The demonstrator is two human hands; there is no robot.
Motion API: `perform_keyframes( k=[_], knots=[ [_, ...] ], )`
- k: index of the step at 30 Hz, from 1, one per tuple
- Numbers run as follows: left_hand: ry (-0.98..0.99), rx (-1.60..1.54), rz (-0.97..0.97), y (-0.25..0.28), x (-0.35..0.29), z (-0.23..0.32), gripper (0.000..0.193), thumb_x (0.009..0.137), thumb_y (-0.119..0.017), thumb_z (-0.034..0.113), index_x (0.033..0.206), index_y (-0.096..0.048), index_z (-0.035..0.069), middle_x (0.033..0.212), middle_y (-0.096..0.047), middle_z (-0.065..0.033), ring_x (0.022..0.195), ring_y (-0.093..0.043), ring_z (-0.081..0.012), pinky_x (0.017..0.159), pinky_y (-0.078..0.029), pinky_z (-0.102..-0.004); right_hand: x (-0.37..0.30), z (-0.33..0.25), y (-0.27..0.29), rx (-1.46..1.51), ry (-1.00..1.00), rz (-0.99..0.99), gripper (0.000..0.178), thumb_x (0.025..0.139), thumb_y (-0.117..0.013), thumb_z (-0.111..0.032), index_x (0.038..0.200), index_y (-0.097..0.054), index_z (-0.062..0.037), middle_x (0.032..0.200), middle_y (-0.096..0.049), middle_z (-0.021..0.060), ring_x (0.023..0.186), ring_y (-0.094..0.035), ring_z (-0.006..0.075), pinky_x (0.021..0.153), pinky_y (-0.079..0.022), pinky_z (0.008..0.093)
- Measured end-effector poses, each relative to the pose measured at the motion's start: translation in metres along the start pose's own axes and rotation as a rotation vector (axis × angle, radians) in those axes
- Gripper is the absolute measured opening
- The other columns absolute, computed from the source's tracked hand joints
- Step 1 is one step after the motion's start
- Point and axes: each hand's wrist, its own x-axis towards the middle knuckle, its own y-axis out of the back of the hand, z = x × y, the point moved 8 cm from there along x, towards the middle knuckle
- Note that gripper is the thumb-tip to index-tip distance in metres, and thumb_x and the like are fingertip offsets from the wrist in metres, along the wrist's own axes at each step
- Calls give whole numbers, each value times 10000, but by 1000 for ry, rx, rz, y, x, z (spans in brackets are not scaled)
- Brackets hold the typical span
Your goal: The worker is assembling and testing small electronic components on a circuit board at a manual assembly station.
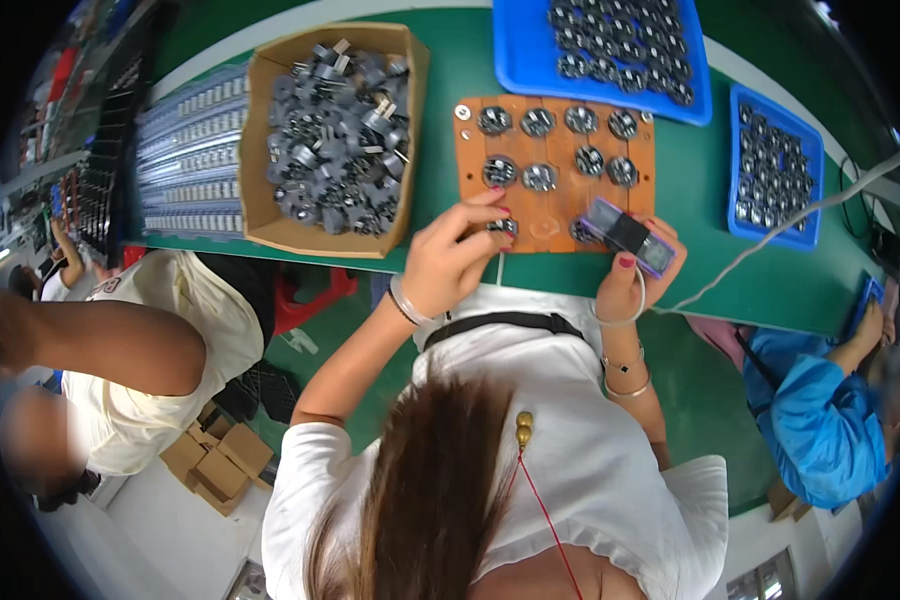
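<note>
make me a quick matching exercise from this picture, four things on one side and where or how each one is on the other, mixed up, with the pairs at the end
1. cardboard box
2. purple device
3. brown board
4. small blue tray

A. held in the right hand
B. rightmost of the four
C. heaped with loose grey parts
D. flat on the green table, between box and tray

Pairs: 1-C, 2-A, 3-D, 4-B

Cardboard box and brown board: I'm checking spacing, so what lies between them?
In the head view, a strip of green tabletop separates the cardboard box from the brown board, with the left hand over its near end.
</note>
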Motion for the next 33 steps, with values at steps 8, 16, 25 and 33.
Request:
perform_keyframes(
  k=[8,16,25,33],
  knots=[
    [-23,-66,94,-11,-23,-5,195,745,-678,-3,934,-680,48,1109,-638,-107,1186,-543,-326,974,-464,-427,-15,16,19,-89,-4,95,617,855,-654,-474,1115,-461,50,1121,-536,164,1012,-551,249,921,-441,372],
    [-25,-111,149,-10,-22,0,183,728,-693,-4,901,-645,30,1080,-625,-93,1085,-584,-292,893,-497,-382,-10,20,21,-111,16,73,599,888,-599,-472,1090,-450,71,1068,-491,198,962,-517,283,876,-439,382],
    [-24,22,110,-9,-15,-2,106,749,-685,45,828,-618,67,1054,-616,-47,1063,-590,-257,825,-507,-356,-4,25,19,-133,36,67,594,898,-589,-458,1108,-445,79,1076,-482,202,969,-518,299,894,-437,401],
    [-15,-81,121,-14,-18,2,133,754,-668,13,865,-618,65,1074,-606,-72,1037,-598,-273,827,-507,-361,-7,21,29,-147,31,53,562,930,-566,-418,1162,-452,81,1109,-504,189,994,-524,277,912,-415,377]
  ],
)
